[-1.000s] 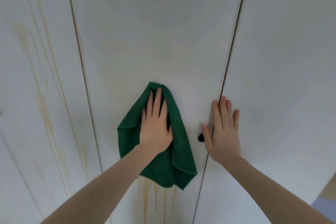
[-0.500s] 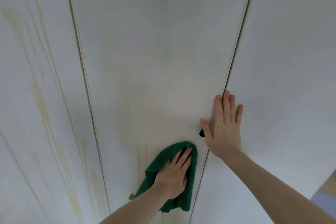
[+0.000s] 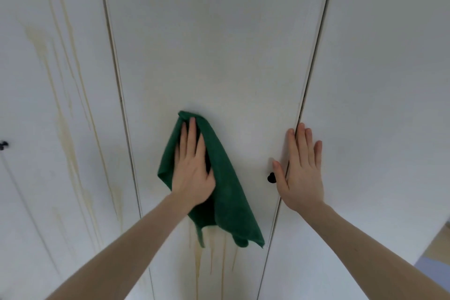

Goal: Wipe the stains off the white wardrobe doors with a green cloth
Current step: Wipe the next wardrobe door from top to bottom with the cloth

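Yellowish drip stains (image 3: 198,265) run down the middle white door (image 3: 219,44) below a green cloth (image 3: 226,192). The left hand (image 3: 192,173), fingers straight, presses the cloth flat against it. The right hand (image 3: 300,170) lies flat, fingers straight, across the right-hand door seam, beside a small black knob (image 3: 271,177), possibly touching it. Further stains (image 3: 65,129) streak the left door (image 3: 48,80).

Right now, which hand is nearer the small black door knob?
Right. The right hand lies flat across the door seam with its thumb right beside the black knob. The left hand presses the green cloth against the middle door, further left.
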Demonstrator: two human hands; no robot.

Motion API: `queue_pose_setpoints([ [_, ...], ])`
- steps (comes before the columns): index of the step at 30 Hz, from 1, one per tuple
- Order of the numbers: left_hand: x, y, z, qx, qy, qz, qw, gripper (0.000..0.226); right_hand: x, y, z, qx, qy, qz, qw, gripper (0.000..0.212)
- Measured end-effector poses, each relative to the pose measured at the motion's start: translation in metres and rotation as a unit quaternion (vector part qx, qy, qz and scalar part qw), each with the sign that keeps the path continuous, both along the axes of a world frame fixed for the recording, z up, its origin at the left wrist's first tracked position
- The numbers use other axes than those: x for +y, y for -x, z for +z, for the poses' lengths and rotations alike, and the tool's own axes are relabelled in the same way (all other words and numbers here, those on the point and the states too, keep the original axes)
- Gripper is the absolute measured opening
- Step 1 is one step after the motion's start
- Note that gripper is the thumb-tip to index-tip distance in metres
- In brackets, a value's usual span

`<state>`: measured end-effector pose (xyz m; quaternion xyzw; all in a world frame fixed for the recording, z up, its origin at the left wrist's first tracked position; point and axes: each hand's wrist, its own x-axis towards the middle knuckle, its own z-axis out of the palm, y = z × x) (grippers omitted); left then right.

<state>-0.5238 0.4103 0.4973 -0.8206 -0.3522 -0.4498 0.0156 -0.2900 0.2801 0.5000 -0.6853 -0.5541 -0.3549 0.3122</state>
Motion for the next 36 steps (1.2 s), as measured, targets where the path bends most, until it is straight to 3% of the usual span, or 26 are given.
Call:
queue_pose_setpoints([
  [3,0.018,0.005,0.023,-0.015,-0.016,0.031,0.999,0.088,0.004,0.0,-0.001,0.006,-0.012,0.007,1.0,0.074],
  [7,0.025,-0.005,0.01,0.006,-0.029,0.045,0.999,0.091,0.009,-0.003,-0.004,-0.005,-0.024,0.008,1.0,0.076],
  [11,0.025,-0.015,-0.038,0.053,-0.013,0.04,0.998,0.1,0.015,-0.006,-0.007,-0.01,-0.041,0.013,0.999,0.078],
  [19,0.012,0.009,-0.162,0.25,0.025,0.048,0.967,0.086,0.02,-0.01,-0.01,-0.016,-0.057,0.016,0.998,0.08],
  [23,-0.006,0.027,-0.194,0.259,0.046,0.021,0.965,0.09,0.017,-0.008,-0.008,-0.011,-0.042,0.015,0.999,0.079],
  [26,-0.02,0.029,-0.182,0.233,0.06,-0.02,0.971,0.099,0.013,-0.006,-0.007,-0.006,-0.035,0.011,0.999,0.078],
  [29,-0.026,0.026,-0.145,0.166,0.077,-0.063,0.981,0.093,0.011,-0.004,-0.006,-0.004,-0.037,0.011,0.999,0.078],
  [32,-0.019,0.01,-0.078,0.109,0.022,-0.06,0.992,0.081,0.012,-0.003,-0.004,-0.003,-0.031,0.008,0.999,0.076],
  [36,0.002,-0.005,-0.04,0.124,-0.043,-0.021,0.991,0.07,0.009,-0.003,-0.003,-0.006,-0.028,0.006,1.0,0.075],
])
